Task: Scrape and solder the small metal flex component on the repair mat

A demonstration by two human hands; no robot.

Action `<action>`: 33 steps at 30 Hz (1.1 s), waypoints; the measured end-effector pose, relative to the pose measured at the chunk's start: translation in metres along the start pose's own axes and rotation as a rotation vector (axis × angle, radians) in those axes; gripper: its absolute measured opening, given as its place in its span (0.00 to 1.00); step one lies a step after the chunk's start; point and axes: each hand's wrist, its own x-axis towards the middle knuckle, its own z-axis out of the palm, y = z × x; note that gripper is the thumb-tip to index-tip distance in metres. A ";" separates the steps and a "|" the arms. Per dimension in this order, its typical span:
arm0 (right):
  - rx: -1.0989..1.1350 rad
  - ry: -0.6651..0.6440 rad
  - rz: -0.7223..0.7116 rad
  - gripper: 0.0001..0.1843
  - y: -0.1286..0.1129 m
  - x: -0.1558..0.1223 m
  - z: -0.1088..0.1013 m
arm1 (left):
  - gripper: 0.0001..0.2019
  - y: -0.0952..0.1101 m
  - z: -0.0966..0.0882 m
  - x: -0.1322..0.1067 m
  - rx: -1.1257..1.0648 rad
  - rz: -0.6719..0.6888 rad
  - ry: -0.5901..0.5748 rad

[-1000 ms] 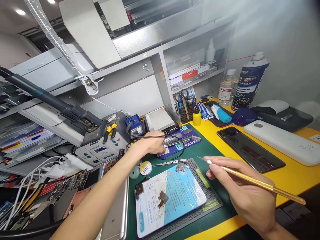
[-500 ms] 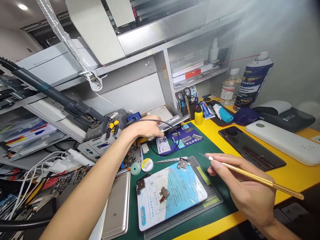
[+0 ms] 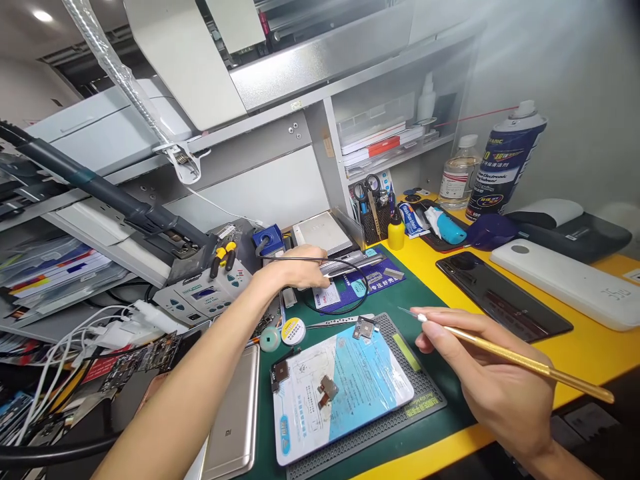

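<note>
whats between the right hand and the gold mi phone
In the head view, a dark silicone repair mat with a blue-printed sheet on it.

L hand [image 3: 295,268] w/ soldering handle [image 3: 350,264] slightly lower vs. before

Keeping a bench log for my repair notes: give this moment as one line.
left hand: holds corded metal handpiece | right hand: holds gold-handled pick

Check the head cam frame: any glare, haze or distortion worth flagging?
Head view: milky haze washes the upper right wall and slightly fades the spray can; the ceiling light is blown out; wide-angle distortion slants the shelf; the right hand and gold-handled pointed tool look fairly sharp.
</note>
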 end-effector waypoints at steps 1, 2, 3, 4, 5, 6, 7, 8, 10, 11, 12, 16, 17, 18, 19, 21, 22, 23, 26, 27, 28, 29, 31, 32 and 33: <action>-0.003 0.000 0.000 0.04 0.000 0.000 0.000 | 0.14 -0.002 -0.001 0.001 -0.007 -0.004 -0.001; -0.002 -0.002 0.002 0.04 0.000 0.000 0.000 | 0.15 -0.005 -0.002 0.001 -0.014 -0.007 0.002; 0.001 -0.003 0.005 0.04 0.000 0.000 0.000 | 0.15 -0.008 -0.004 0.001 -0.021 -0.008 0.008; 0.004 -0.003 0.007 0.04 0.000 0.000 0.000 | 0.16 -0.011 -0.006 0.002 -0.028 -0.008 0.013; 0.006 -0.002 0.008 0.04 0.000 0.000 0.000 | 0.16 -0.014 -0.007 0.002 -0.035 -0.005 0.017; 0.007 -0.002 0.010 0.04 0.000 0.000 0.000 | 0.16 -0.015 -0.008 0.003 -0.040 -0.004 0.017; 0.007 -0.001 0.011 0.04 0.000 -0.001 0.000 | 0.16 -0.016 -0.008 0.003 -0.043 -0.002 0.016; 0.006 0.000 0.012 0.04 0.000 -0.001 0.000 | 0.16 -0.017 -0.008 0.004 -0.045 -0.002 0.012; 0.004 0.000 0.015 0.04 0.001 -0.001 0.000 | 0.15 -0.016 -0.006 0.006 -0.044 -0.004 0.004; 0.004 -0.001 0.015 0.04 0.002 -0.001 -0.001 | 0.15 -0.015 -0.004 0.006 -0.043 -0.004 0.001; 0.003 -0.003 0.013 0.04 0.003 -0.001 -0.001 | 0.15 -0.013 -0.003 0.006 -0.040 -0.003 -0.002; -0.016 -0.023 -0.023 0.05 0.005 0.000 -0.003 | 0.15 -0.007 0.002 0.004 -0.029 0.016 -0.009; -0.020 -0.022 -0.022 0.04 0.005 0.000 -0.003 | 0.15 -0.005 0.003 0.004 -0.025 0.019 -0.014; -0.022 -0.019 -0.018 0.04 0.005 0.000 -0.003 | 0.15 -0.004 0.003 0.003 -0.021 0.021 -0.020; -0.024 -0.016 -0.017 0.04 0.005 0.001 -0.003 | 0.15 -0.002 0.004 0.003 -0.018 0.024 -0.028; -0.031 -0.016 -0.024 0.04 0.003 0.001 -0.003 | 0.15 0.000 0.004 0.002 -0.013 0.028 -0.045; -0.037 -0.014 -0.027 0.04 0.002 0.001 -0.002 | 0.15 0.001 0.005 0.002 -0.010 0.030 -0.053; -0.043 -0.010 -0.026 0.04 0.001 0.001 -0.002 | 0.14 0.002 0.005 0.002 -0.006 0.030 -0.058; -0.054 0.009 -0.004 0.04 -0.001 0.000 -0.001 | 0.15 0.004 0.009 0.004 0.017 0.020 -0.064; -0.062 0.011 -0.009 0.04 -0.001 0.000 -0.001 | 0.15 0.005 0.011 0.005 0.027 0.017 -0.063; -0.075 0.011 -0.021 0.04 -0.001 0.000 -0.001 | 0.15 0.006 0.013 0.006 0.037 0.015 -0.062; -0.094 0.002 -0.043 0.04 0.000 0.000 -0.002 | 0.15 0.008 0.015 0.006 0.046 0.012 -0.062; -0.139 -0.027 -0.093 0.05 0.003 0.001 -0.005 | 0.15 0.013 0.019 0.007 0.061 0.005 -0.060; -0.162 -0.044 -0.109 0.06 0.004 0.002 -0.007 | 0.15 0.016 0.021 0.007 0.066 -0.002 -0.059; -0.183 -0.065 -0.117 0.06 0.006 0.003 -0.010 | 0.15 0.018 0.022 0.007 0.068 -0.010 -0.055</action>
